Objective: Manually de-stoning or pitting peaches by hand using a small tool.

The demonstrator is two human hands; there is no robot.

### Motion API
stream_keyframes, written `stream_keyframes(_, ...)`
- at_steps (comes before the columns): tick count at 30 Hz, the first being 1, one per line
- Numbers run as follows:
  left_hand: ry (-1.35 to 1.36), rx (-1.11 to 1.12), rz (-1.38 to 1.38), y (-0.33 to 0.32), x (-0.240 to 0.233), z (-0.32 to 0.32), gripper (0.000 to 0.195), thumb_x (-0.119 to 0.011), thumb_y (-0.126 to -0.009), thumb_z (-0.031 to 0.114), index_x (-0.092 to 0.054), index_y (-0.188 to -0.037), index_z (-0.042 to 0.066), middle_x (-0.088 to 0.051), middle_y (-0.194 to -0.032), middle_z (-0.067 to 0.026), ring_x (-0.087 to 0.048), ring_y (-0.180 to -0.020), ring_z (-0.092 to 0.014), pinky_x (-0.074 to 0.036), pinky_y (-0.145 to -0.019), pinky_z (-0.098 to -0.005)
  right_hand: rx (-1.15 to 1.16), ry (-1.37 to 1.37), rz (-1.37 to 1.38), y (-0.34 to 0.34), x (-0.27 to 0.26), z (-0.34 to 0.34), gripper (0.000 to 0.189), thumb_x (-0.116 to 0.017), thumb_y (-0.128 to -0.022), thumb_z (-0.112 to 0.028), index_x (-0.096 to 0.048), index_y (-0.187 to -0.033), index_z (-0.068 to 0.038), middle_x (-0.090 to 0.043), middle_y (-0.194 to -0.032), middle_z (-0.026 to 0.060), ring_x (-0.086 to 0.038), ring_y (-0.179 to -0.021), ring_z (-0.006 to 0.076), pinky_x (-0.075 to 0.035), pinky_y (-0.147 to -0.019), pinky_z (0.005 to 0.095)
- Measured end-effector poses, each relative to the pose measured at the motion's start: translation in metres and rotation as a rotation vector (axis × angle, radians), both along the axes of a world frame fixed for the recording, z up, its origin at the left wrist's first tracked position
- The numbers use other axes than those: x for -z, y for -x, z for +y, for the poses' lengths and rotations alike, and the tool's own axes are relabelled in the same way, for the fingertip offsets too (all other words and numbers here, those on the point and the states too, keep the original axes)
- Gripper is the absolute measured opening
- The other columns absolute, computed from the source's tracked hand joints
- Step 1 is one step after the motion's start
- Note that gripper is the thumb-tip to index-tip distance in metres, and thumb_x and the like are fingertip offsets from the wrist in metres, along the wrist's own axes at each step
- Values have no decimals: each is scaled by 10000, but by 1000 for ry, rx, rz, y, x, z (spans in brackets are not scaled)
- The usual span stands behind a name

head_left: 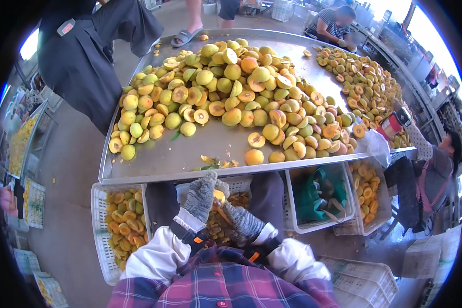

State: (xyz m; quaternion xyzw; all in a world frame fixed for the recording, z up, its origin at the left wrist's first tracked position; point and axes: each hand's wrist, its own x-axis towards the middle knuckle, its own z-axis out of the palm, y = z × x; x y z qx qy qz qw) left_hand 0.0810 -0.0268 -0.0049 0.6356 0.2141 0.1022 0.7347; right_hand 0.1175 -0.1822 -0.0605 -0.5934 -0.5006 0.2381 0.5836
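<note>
My left hand point(201, 196), in a grey knit glove, holds a piece of yellow stone fruit point(219, 195) just below the table's near edge. My right hand point(243, 221), gloved alike, grips a slim tool with a brown handle point(225, 216); its tip meets the fruit and is too small to make out. Beneath both hands, between my knees, a white plastic crate point(236, 184) contains fruit scraps and pits. In front of me, a large heap of whole and halved yellow stone fruit point(231, 90) covers much of the steel table point(173, 156).
At left stands a white crate of fruit halves point(127, 225). To the right are a crate with a green bag point(319, 196) and another fruit crate point(364, 192). Co-workers sit along the right side. A person in dark trousers point(84, 69) stands at the table's left edge.
</note>
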Motion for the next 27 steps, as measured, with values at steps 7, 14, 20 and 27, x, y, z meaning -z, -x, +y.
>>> stream_keyframes(7,66,156,-81,-3,-4,2,461,-390,-976,342,-623,-769,2,-643,-707,-96,-607,-673,-167,-485,-652,-286,-12,139,-174,-3,-1,-7,687,-578,-799,-77,-246,-1392,25,-589,-910,199,-601,-756,370,-492,-673,411)
stream_keyframes(14,231,32,61,-4,-8,-1,547,-398,-945,452,-610,-745,-11,-608,-639,-116,-580,-545,-207,-489,-546,-313,140,45,-325,15,-20,4,607,-573,-783,-4,-299,-1319,78,-570,-782,211,-583,-667,392,-471,-562,431)
stream_keyframes(20,41,38,44,-4,-12,-3,552,-372,-960,408,-608,-705,-21,-610,-612,-122,-570,-495,-210,-484,-520,-313,129,-35,-454,13,-15,3,599,-567,-742,34,-334,-1291,89,-576,-788,183,-585,-632,358,-472,-533,413)
stream_keyframes(27,-8,154,-106,9,-31,-16,539,-336,-984,343,-629,-689,0,-647,-641,-98,-622,-620,-191,-502,-642,-306,-138,122,-179,-6,3,-21,623,-592,-758,-13,-335,-1322,42,-579,-953,245,-597,-762,399,-491,-650,424)
